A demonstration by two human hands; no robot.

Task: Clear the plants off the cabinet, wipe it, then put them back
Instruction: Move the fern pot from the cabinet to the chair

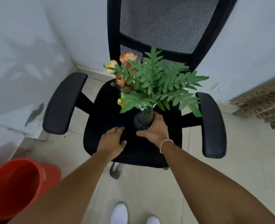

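Note:
A green fern plant [159, 84] in a dark textured pot [142, 120] stands on the black seat of an office chair [107, 113]. My right hand [156, 130] is wrapped around the pot's near right side. A bunch of orange and yellow flowers [123, 67] stands just behind the fern on the same seat; its container is hidden by leaves. My left hand [112, 141] hovers flat over the seat, left of the pot, fingers apart and holding nothing. The cabinet is not in view.
The chair's two black armrests [62, 102] [212, 125] flank the seat, its mesh back [167, 25] rising behind. A red bucket [15, 186] stands on the tiled floor at lower left. White walls close in behind; a patterned cloth [266, 102] hangs at right.

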